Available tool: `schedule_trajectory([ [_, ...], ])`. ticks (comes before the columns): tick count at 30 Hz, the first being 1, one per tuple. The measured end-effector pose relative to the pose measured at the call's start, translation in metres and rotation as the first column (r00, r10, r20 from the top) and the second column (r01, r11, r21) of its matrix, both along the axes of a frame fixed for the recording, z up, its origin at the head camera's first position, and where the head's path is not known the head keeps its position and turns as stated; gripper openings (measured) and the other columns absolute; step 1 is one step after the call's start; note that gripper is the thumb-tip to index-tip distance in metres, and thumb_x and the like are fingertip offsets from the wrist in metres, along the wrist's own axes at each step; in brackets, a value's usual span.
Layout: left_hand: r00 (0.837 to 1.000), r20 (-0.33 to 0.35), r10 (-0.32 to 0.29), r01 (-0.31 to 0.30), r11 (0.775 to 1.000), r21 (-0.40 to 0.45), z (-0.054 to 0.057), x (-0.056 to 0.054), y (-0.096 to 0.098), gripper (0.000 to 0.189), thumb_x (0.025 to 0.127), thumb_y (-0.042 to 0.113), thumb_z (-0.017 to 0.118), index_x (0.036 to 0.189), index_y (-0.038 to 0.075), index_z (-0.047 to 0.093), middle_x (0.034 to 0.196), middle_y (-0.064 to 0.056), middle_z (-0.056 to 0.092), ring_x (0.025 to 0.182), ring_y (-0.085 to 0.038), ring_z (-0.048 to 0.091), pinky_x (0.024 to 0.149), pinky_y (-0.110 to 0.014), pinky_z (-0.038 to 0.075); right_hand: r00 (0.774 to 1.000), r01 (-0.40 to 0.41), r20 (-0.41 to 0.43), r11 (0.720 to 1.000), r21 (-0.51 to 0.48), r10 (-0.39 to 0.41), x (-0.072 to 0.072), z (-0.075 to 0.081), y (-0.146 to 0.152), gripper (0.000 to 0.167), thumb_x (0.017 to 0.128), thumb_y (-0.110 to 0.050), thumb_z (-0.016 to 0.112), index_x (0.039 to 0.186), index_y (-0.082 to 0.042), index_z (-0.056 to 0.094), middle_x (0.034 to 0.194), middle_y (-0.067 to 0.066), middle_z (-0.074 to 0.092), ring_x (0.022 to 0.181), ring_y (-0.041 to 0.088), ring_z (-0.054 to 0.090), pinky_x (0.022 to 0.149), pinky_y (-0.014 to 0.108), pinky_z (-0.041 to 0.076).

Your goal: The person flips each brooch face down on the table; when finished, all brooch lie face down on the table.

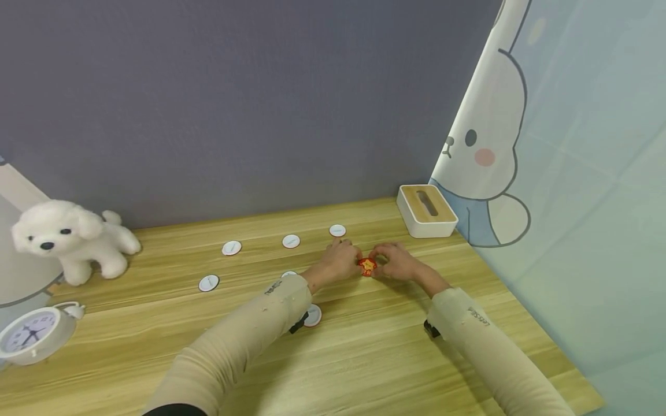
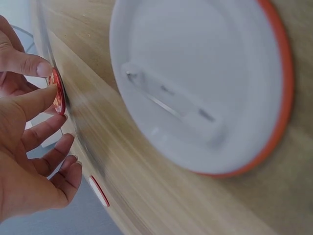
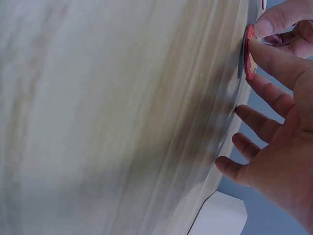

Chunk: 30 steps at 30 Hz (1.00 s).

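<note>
A round red pin badge (image 1: 367,266) with a yellow figure on its face is at the table's middle right, between my two hands. My left hand (image 1: 337,262) pinches its left side with thumb and forefinger; the left wrist view shows the badge (image 2: 58,93) edge-on there. From the other side my right hand (image 1: 398,263) holds it too, the thumb on its face and the forefinger at its rim (image 3: 248,58). My other right fingers are spread over the wood. Close to my left wrist lies a badge (image 2: 195,63) face down, its safety pin showing.
Several more white-backed badges (image 1: 231,248) lie face down on the wooden table (image 1: 354,358), left of and beyond my hands. A white tissue box (image 1: 426,211) stands at the back right. At the left are a plush dog (image 1: 78,237) and an alarm clock (image 1: 36,335).
</note>
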State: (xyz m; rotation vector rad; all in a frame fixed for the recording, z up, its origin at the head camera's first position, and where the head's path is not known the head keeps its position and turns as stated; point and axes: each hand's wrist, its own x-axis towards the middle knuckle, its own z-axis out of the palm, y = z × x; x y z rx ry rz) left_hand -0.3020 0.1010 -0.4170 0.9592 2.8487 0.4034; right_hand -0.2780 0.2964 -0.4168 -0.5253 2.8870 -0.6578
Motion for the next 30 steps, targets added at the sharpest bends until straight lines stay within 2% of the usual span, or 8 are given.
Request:
schedule_trajectory([
  [3, 1.000, -0.004, 0.003, -0.003, 1.000, 0.007, 0.0005, 0.0004, 0.0007, 0.030, 0.090, 0.034, 0.074, 0.114, 0.015, 0.074, 0.113, -0.006, 0.065, 0.114, -0.029, 0.050, 0.095, -0.046, 0.046, 1.000, -0.012, -0.026, 1.000, -0.026, 0.012, 0.0002, -0.0005, -0.0002, 0.030, 0.082, -0.019, 0.080, 0.107, -0.008, 0.068, 0.126, 0.017, 0.067, 0.125, 0.042, 0.052, 0.112, 0.062, 0.027],
  [8, 1.000, -0.025, 0.008, -0.008, 1.000, 0.018, 0.0021, 0.0013, 0.0019, 0.027, 0.088, 0.030, 0.077, 0.110, 0.014, 0.074, 0.109, -0.005, 0.065, 0.112, -0.029, 0.052, 0.095, -0.046, 0.046, 0.999, -0.006, -0.050, 0.998, -0.069, 0.002, 0.0002, -0.0025, 0.0004, 0.026, 0.080, -0.016, 0.081, 0.100, -0.009, 0.067, 0.116, 0.011, 0.071, 0.113, 0.035, 0.057, 0.105, 0.059, 0.036],
  [21, 0.997, -0.073, -0.028, 0.029, 0.999, 0.013, 0.0022, 0.0005, 0.0043, 0.027, 0.087, 0.033, 0.078, 0.106, 0.015, 0.072, 0.104, 0.000, 0.065, 0.106, -0.020, 0.053, 0.094, -0.039, 0.043, 0.999, 0.014, -0.037, 0.991, -0.134, -0.019, -0.0013, -0.0018, 0.0002, 0.021, 0.079, -0.009, 0.080, 0.091, -0.009, 0.064, 0.104, 0.007, 0.069, 0.099, 0.025, 0.054, 0.095, 0.049, 0.041],
  [24, 0.995, -0.090, -0.040, 0.041, 0.999, 0.015, 0.0022, 0.0002, 0.0045, 0.026, 0.087, 0.032, 0.078, 0.106, 0.015, 0.073, 0.106, 0.000, 0.066, 0.105, -0.019, 0.054, 0.094, -0.038, 0.042, 0.999, 0.018, -0.032, 0.988, -0.155, -0.023, -0.0003, -0.0013, 0.0000, 0.019, 0.080, -0.009, 0.079, 0.090, -0.009, 0.063, 0.104, 0.008, 0.069, 0.101, 0.026, 0.055, 0.097, 0.050, 0.042],
  [27, 0.992, -0.116, -0.054, 0.055, 0.998, 0.011, 0.0026, -0.0001, 0.0050, 0.023, 0.089, 0.030, 0.076, 0.108, 0.016, 0.073, 0.109, 0.000, 0.069, 0.107, -0.019, 0.056, 0.096, -0.037, 0.041, 0.999, 0.019, -0.029, 0.985, -0.169, -0.024, 0.0003, -0.0008, 0.0004, 0.016, 0.083, -0.008, 0.077, 0.089, -0.008, 0.062, 0.112, 0.012, 0.070, 0.114, 0.034, 0.058, 0.105, 0.055, 0.040],
  [30, 0.989, -0.133, -0.063, 0.065, 0.998, 0.009, 0.0041, 0.0000, 0.0055, 0.022, 0.091, 0.029, 0.075, 0.108, 0.015, 0.074, 0.110, 0.000, 0.070, 0.108, -0.019, 0.057, 0.099, -0.037, 0.040, 0.999, 0.022, -0.020, 0.984, -0.179, -0.026, 0.0009, 0.0000, 0.0009, 0.015, 0.084, -0.006, 0.075, 0.089, -0.007, 0.061, 0.126, 0.020, 0.067, 0.127, 0.043, 0.054, 0.111, 0.060, 0.036],
])
